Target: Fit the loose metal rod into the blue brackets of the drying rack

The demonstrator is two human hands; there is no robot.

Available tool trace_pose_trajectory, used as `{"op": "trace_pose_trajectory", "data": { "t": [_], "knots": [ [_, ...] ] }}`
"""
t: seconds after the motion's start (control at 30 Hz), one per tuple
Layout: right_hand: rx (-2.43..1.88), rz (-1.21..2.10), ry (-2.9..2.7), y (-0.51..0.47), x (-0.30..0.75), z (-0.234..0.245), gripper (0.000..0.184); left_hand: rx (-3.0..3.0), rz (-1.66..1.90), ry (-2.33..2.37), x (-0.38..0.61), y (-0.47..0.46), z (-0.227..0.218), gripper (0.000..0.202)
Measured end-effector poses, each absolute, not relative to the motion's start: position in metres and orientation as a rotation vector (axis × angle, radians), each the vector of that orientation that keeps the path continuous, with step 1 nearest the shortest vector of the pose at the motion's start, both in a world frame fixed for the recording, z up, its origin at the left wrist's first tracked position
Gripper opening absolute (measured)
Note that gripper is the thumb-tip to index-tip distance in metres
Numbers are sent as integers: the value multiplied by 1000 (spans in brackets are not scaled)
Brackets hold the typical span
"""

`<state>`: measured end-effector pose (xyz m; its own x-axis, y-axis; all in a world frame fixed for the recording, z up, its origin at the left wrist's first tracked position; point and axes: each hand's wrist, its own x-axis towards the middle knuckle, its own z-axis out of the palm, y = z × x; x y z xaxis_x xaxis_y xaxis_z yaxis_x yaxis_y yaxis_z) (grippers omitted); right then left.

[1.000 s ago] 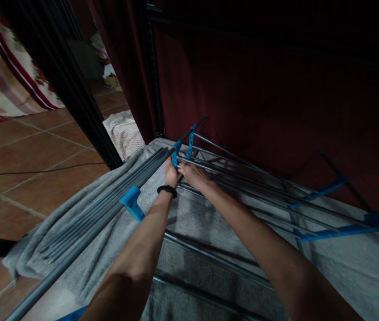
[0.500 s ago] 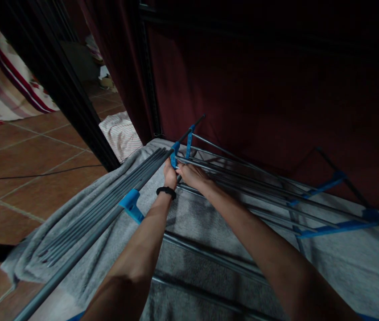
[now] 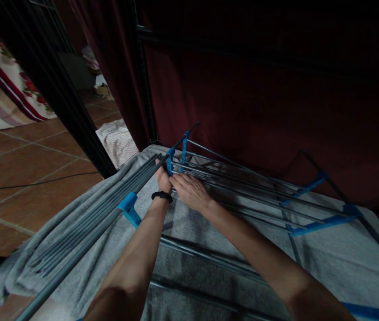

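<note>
A partly assembled drying rack of grey metal tubes and blue plastic brackets lies across a grey blanket (image 3: 206,236). My left hand (image 3: 163,180), with a black band (image 3: 162,196) at the wrist, is closed around a blue bracket (image 3: 170,160) on the long grey tube (image 3: 99,232). Its fingers are partly hidden behind the tube and bracket. Right beside it, my right hand (image 3: 191,189) has its fingers bent over the end of a thin metal rod (image 3: 229,183) at that bracket. Further along the tube sit another blue bracket (image 3: 184,151) and a nearer blue bracket (image 3: 129,207).
Several loose grey rods (image 3: 99,214) lie on the blanket left of the long tube. At the right, blue crosspieces (image 3: 326,224) hold the rods' far ends. A dark red curtain (image 3: 243,111) hangs behind; a black post (image 3: 85,120) stands left, above the tiled floor (image 3: 42,160).
My right hand's fingers have spread flatter over the rod end beside the bracket. My left hand stays at the bracket. The view has shifted slightly.
</note>
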<state>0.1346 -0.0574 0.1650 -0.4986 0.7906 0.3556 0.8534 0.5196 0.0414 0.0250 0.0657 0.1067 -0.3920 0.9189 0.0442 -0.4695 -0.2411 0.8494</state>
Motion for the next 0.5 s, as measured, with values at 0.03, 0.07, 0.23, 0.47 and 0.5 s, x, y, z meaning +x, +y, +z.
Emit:
{"op": "trace_pose_trajectory", "data": {
  "t": [0.03,0.07,0.23,0.47,0.5],
  "knots": [
    [-1341,-354,-2464,-62,138,169,41,670,1845,972,27,65,113,43],
    [-1358,-398,-2428,-65,141,174,40,648,1876,975,29,64,120,45],
    [-1768,-416,-2273,-61,157,200,43,794,1731,937,39,57,144,58],
    [-1873,-327,-2317,-51,164,206,45,696,1717,902,40,55,150,56],
    [-1866,-331,-2316,-50,165,205,46,700,1712,893,40,56,150,56]
  ]
}}
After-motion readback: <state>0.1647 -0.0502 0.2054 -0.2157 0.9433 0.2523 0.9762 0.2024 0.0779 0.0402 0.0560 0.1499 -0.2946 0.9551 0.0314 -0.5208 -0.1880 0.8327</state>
